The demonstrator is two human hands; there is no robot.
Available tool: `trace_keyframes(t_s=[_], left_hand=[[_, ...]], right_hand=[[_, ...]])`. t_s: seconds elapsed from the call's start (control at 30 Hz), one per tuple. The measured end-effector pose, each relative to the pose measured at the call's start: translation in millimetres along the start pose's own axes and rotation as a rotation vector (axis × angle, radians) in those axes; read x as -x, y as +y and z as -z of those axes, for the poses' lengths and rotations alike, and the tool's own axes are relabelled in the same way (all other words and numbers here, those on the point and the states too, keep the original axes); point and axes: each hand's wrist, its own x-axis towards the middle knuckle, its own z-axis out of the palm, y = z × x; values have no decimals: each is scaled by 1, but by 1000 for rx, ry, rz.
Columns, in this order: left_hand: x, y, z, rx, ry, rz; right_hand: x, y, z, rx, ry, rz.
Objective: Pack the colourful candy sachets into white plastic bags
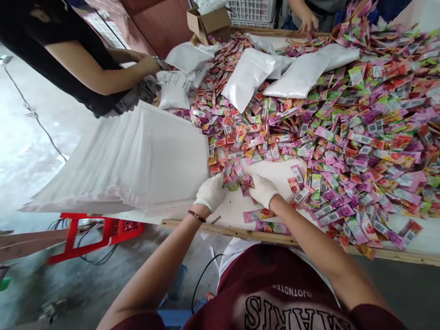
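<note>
My left hand [211, 193], in a white glove with a beaded bracelet at the wrist, is closed on the near end of a small bunch of stick packets [235, 173]. Across from it, my right hand [264, 190], also gloved, grips one or more purple and red stick packets [247, 181]. Its fingertips are partly hidden behind the packets. Both hands are low over the white tabletop [237, 205]. Two loose packets [272, 227] lie by the table's wooden edge, below my right hand. A large heap of coloured packets [360, 151] spreads to the right and beyond.
A fanned stack of white padded mailers [172, 156] stands left of my hands. Filled white mailers [250, 75] lie on the heap. One person in black [79, 59] works at the left; another person's hand [308, 20] shows across the table. A red plastic stool [103, 233] stands below.
</note>
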Motion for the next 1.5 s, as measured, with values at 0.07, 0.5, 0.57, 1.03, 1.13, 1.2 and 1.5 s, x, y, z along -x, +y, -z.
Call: trace_keyframes(t_s=[0.07,0.5,0.57,1.03,1.13,1.2,1.5], left_hand=[[7,-5,-11,0,17,-5],[36,5,-7,889,324,31],[22,19,-10,773,273,12],[30,42,-33,190,-6,-66],[12,37,-28,210,56,88],[-3,36,-23,190,43,178],[41,31,-41,261,219,-57]], right_hand=[[3,8,4,40,-32,18],[34,55,35,197,5,-98],[34,58,38,209,15,-153],[5,36,28,259,27,-78],[3,37,22,283,22,-91],[2,39,22,280,7,-88],[9,67,19,37,185,0]])
